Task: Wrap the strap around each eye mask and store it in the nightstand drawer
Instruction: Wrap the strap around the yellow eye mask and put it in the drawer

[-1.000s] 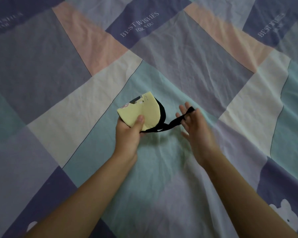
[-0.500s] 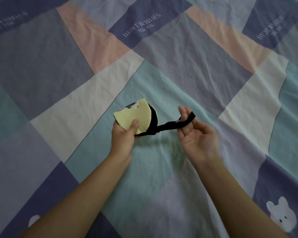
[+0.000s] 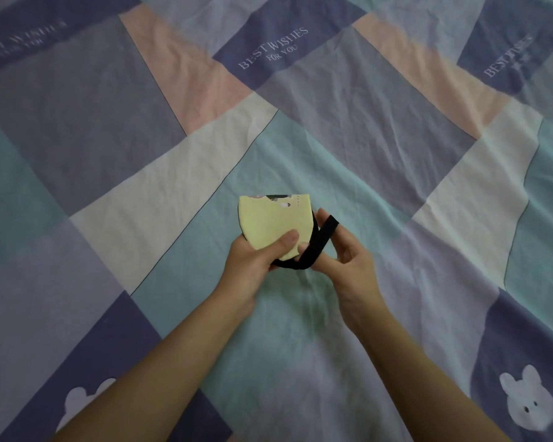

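Head view, looking down onto a bed covered by a patchwork sheet [image 3: 348, 100] in blue, teal, pink and cream blocks, some printed "BEST WISHES FOR YOU" and some with white bear [image 3: 527, 406] figures. Both hands are raised above the sheet near the middle of the view. Left hand [image 3: 253, 263]: its grip is clamped on the folded pale yellow eye mask [image 3: 273, 223], thumb pressed flat on the mask's near face, remaining fingers hidden behind it. Black strap [image 3: 316, 244]: it runs from under the mask's lower edge, loops below it, then rises just right of the mask. Right hand [image 3: 342, 263], just right of the mask: the strap passes over its extended index finger, with the thumb tip touching the mask's lower corner; other fingers are loosely curled. No container appears in view; the mask is held in the air, above the teal block.
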`<action>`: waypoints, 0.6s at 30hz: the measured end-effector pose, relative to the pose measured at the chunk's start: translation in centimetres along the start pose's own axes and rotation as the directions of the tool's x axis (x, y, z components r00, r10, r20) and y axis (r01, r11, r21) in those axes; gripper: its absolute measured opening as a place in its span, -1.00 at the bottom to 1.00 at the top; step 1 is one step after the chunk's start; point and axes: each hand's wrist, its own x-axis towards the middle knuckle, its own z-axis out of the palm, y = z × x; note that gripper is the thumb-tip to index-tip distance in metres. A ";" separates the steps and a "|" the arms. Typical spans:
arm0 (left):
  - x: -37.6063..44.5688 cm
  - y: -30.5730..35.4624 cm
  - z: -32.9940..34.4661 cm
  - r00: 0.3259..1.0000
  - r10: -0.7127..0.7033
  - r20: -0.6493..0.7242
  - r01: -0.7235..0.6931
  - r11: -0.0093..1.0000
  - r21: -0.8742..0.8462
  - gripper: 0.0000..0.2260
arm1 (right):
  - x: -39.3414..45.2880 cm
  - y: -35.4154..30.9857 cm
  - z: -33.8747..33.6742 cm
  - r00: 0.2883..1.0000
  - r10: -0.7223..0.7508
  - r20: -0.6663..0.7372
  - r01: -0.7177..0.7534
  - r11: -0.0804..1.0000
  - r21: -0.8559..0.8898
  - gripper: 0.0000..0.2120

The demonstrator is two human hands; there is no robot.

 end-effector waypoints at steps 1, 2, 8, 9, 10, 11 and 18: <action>-0.1 0.0 -0.2 1.000 -0.003 0.022 0.002 0.999 0.050 -0.72 | 0.0 -0.1 0.0 0.999 -0.020 0.025 0.021 0.999 -0.028 -0.56; -0.2 0.1 -0.4 0.999 0.002 0.052 -0.008 0.993 0.115 -0.76 | -0.1 -0.1 0.0 0.998 -0.034 0.051 0.038 0.997 -0.067 -0.55; -0.6 0.6 -1.3 0.960 -0.040 0.278 -0.048 0.952 0.302 -0.63 | -0.3 -0.8 0.0 0.999 -0.009 0.032 0.015 0.978 -0.206 -0.36; -0.7 0.8 -1.4 0.950 -0.045 0.308 -0.060 0.944 0.324 -0.61 | -0.3 -0.8 0.0 0.999 -0.011 0.052 0.023 0.972 -0.233 -0.33; -0.8 1.0 -1.5 0.943 -0.047 0.330 -0.076 0.934 0.350 -0.62 | -0.4 -0.9 0.0 0.997 -0.004 0.072 0.022 0.965 -0.260 -0.33; -0.9 1.2 -1.5 0.938 -0.050 0.344 -0.086 0.925 0.371 -0.65 | -0.4 -1.1 0.1 0.996 0.013 0.088 0.012 0.962 -0.272 -0.35; -1.6 2.1 -1.8 0.889 -0.152 0.432 -0.089 0.868 0.488 -0.82 | -0.7 -1.3 -0.2 0.976 0.137 0.171 -0.090 0.963 -0.254 -0.78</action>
